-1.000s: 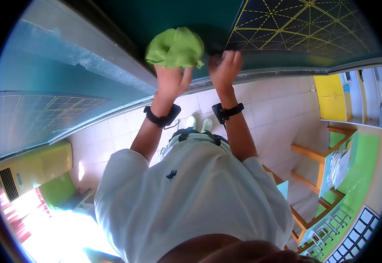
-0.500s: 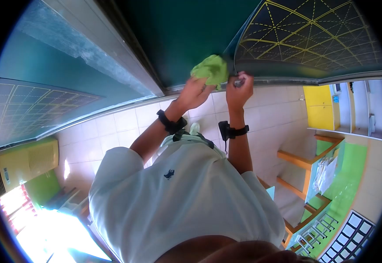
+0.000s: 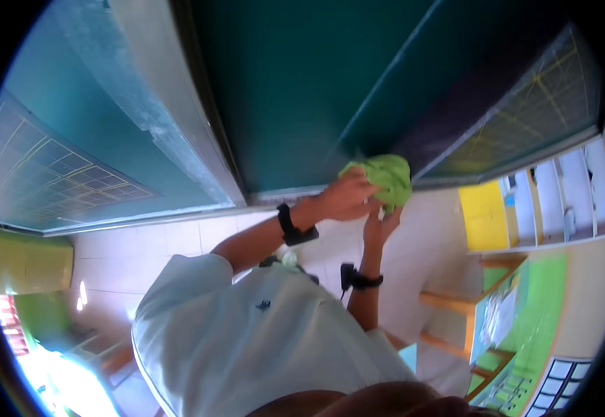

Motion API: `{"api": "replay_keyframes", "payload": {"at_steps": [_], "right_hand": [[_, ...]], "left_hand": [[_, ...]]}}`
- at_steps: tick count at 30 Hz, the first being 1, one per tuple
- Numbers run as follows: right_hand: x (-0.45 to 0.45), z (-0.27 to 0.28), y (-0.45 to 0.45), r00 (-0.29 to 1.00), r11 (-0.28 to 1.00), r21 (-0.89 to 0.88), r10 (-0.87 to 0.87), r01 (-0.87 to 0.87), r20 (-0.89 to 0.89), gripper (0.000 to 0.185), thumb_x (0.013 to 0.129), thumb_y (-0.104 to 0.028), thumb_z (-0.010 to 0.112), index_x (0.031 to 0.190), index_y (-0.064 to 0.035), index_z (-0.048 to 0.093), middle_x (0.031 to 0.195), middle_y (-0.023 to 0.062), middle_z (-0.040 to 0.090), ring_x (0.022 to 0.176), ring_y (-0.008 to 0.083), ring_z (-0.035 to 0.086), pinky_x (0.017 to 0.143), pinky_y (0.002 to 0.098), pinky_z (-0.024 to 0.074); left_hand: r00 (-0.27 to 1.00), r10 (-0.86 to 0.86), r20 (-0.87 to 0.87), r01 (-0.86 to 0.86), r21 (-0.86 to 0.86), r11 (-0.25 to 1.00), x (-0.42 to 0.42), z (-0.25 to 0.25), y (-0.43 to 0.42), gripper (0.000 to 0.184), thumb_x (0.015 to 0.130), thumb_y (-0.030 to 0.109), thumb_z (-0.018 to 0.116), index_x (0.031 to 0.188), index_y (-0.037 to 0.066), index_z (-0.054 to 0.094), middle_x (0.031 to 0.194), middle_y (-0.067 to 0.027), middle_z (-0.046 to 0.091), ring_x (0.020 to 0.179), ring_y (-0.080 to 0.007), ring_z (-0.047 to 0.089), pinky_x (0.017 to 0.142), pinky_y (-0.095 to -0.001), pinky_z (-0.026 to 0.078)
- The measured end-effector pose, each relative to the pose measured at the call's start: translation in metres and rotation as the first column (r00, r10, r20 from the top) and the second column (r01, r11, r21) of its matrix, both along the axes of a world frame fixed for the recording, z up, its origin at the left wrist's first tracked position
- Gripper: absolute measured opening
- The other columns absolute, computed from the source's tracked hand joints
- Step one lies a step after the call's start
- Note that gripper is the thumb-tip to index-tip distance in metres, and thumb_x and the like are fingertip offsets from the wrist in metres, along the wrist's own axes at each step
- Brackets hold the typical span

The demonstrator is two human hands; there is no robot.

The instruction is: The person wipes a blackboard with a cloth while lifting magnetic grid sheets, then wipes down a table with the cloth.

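Observation:
My left hand (image 3: 350,194) is closed on a crumpled green cloth (image 3: 389,179), which lies against the lower part of the dark green board (image 3: 282,90). Right under the cloth is my right hand (image 3: 382,224), its fingers bent; the cloth covers their tips, and what they hold is hidden. A dark, blurred band (image 3: 469,118) rises from beside the cloth. To its right, a dark sheet with yellow grid lines (image 3: 542,104) shows at a steep slant. One pale line (image 3: 393,66) runs diagonally across the board.
A metal frame edge (image 3: 170,83) parts the main board from a left panel with a grid (image 3: 66,167). Yellow cabinet (image 3: 483,215) and white shelves (image 3: 552,198) stand at right, with wooden-framed desks (image 3: 455,304) below them. Pale floor tiles (image 3: 170,240) lie beneath the board.
My left hand has carried the cloth rightward, close to my right hand. The gridded sheet at right now appears more slanted and narrower. The whole view has shifted, with the board's lower edge lower in it.

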State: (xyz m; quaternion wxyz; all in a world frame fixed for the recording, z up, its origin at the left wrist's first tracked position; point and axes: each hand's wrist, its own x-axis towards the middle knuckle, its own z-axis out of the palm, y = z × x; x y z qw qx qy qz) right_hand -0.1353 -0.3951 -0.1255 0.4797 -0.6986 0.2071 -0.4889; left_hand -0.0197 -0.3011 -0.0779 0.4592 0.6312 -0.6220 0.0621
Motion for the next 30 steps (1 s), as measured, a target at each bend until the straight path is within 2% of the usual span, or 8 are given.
{"api": "replay_keyframes", "payload": {"at_steps": [6, 9, 18, 19, 21, 24, 26, 30], "right_hand": [[0.0, 0.066, -0.024, 0.998, 0.996, 0.072, 0.061, -0.06, -0.013, 0.037, 0.095, -0.016, 0.047, 0.126, 0.0044, 0.048, 0.113, 0.0132, 0.059, 0.103, 0.0216, 0.055, 0.093, 0.0347, 0.0432], [0.013, 0.112, -0.034, 0.996, 0.979, -0.196, 0.065, -0.053, 0.057, 0.034, 0.098, -0.017, 0.046, 0.124, 0.0043, 0.05, 0.11, 0.015, 0.061, 0.099, 0.0227, 0.058, 0.088, 0.0341, 0.0447], [0.046, 0.139, -0.078, 0.996, 0.916, -0.396, 0.083, -0.067, 0.023, 0.037, 0.101, -0.02, 0.046, 0.127, 0.0059, 0.05, 0.111, 0.0186, 0.064, 0.097, 0.0265, 0.061, 0.089, 0.0357, 0.0452], [0.053, 0.136, -0.088, 0.987, 0.913, -0.39, 0.152, -0.122, 0.048, 0.038, 0.102, -0.021, 0.046, 0.128, 0.0058, 0.049, 0.114, 0.0182, 0.063, 0.101, 0.0262, 0.06, 0.091, 0.0356, 0.0443], [0.062, 0.133, -0.093, 0.977, 0.926, -0.355, 0.177, -0.126, 0.116, 0.039, 0.102, -0.022, 0.046, 0.129, 0.0057, 0.049, 0.118, 0.0175, 0.061, 0.104, 0.0253, 0.058, 0.094, 0.0352, 0.0427], [0.066, 0.122, -0.106, 0.945, 0.939, -0.278, 0.261, -0.202, 0.199, 0.042, 0.102, -0.024, 0.048, 0.132, 0.0052, 0.047, 0.125, 0.016, 0.058, 0.111, 0.0232, 0.054, 0.1, 0.0342, 0.0384], [0.083, 0.118, -0.114, 0.895, 0.931, -0.233, 0.341, -0.28, 0.289, 0.042, 0.101, -0.024, 0.049, 0.132, 0.0045, 0.048, 0.124, 0.0153, 0.059, 0.111, 0.023, 0.055, 0.099, 0.0344, 0.0395], [0.076, 0.122, -0.143, 0.838, 0.8, -0.316, 0.545, -0.51, 0.027, 0.033, 0.097, -0.023, 0.056, 0.116, 0.0042, 0.06, 0.108, 0.0148, 0.066, 0.098, 0.0233, 0.062, 0.089, 0.0361, 0.0457]], "left_hand": [[0.998, -0.07, 0.006, 0.069, 0.123, 0.99, 0.005, 0.031, 0.001, 0.029, 0.087, 0.027, 0.064, 0.098, 0.001, 0.064, 0.094, -0.0191, 0.063, 0.094, -0.0359, 0.056, 0.086, -0.046, 0.042], [0.999, -0.031, 0.008, 0.03, 0.053, 0.998, 0.005, 0.026, -0.004, 0.03, 0.087, 0.028, 0.065, 0.093, -0.001, 0.063, 0.086, -0.0199, 0.062, 0.093, -0.0366, 0.055, 0.086, -0.0461, 0.041], [0.996, 0.0, 0.091, -0.015, 0.168, 0.986, 0.013, 0.062, 0.011, 0.029, 0.085, 0.023, 0.065, 0.098, -0.002, 0.064, 0.1, -0.0189, 0.061, 0.097, -0.0377, 0.055, 0.09, -0.0457, 0.04], [0.976, 0.067, 0.206, -0.056, -0.06, 0.997, 0.017, 0.067, 0.012, 0.029, 0.084, 0.021, 0.065, 0.102, -0.001, 0.063, 0.106, -0.0179, 0.06, 0.101, -0.0385, 0.054, 0.09, -0.0474, 0.04], [0.96, 0.181, 0.211, -0.172, -0.064, 0.983, 0.027, 0.082, 0.015, 0.026, 0.083, 0.019, 0.064, 0.099, -0.001, 0.065, 0.102, -0.018, 0.062, 0.098, -0.0366, 0.055, 0.089, -0.0462, 0.041], [0.878, 0.378, 0.293, -0.382, -0.048, 0.923, 0.032, 0.096, 0.021, 0.022, 0.079, 0.016, 0.064, 0.095, 0.001, 0.065, 0.1, -0.0162, 0.063, 0.095, -0.034, 0.057, 0.086, -0.0452, 0.043], [0.739, 0.546, 0.395, -0.498, -0.224, 0.837, 0.027, 0.121, 0.03, 0.025, 0.078, 0.019, 0.064, 0.098, 0.003, 0.063, 0.099, -0.0139, 0.063, 0.097, -0.0316, 0.057, 0.086, -0.0432, 0.043], [0.476, 0.669, 0.571, -0.709, -0.202, 0.676, 0.031, 0.14, 0.055, 0.03, 0.078, 0.022, 0.064, 0.102, 0.004, 0.063, 0.1, -0.012, 0.064, 0.1, -0.0292, 0.057, 0.09, -0.0432, 0.041]]}}
